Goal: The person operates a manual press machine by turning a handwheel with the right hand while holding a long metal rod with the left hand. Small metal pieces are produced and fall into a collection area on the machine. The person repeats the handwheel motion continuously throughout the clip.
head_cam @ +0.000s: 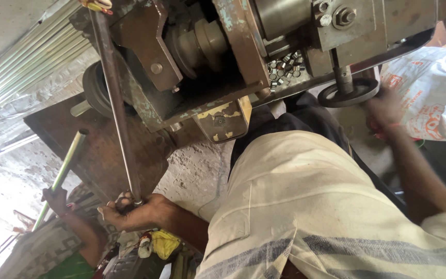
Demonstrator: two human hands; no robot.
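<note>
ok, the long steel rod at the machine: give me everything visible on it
The rod is a thin, straight round bar of dull grey-brown metal, bare and unpainted. It runs from the top of the picture beside the machine down to the left hand, which grips its lower end. That end looks slightly thicker, like a collar. Its upper end passes under a yellow-and-red bit at the frame edge; how it attaches there cannot be told. The right hand is apart, at the handwheel.

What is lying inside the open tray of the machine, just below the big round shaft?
Inside the tray lies a heap of small metal pieces, short cut sleeves or nuts; they are too small to tell which. The machine frame covers the left part of the tray, so what lies there cannot be seen.
</note>
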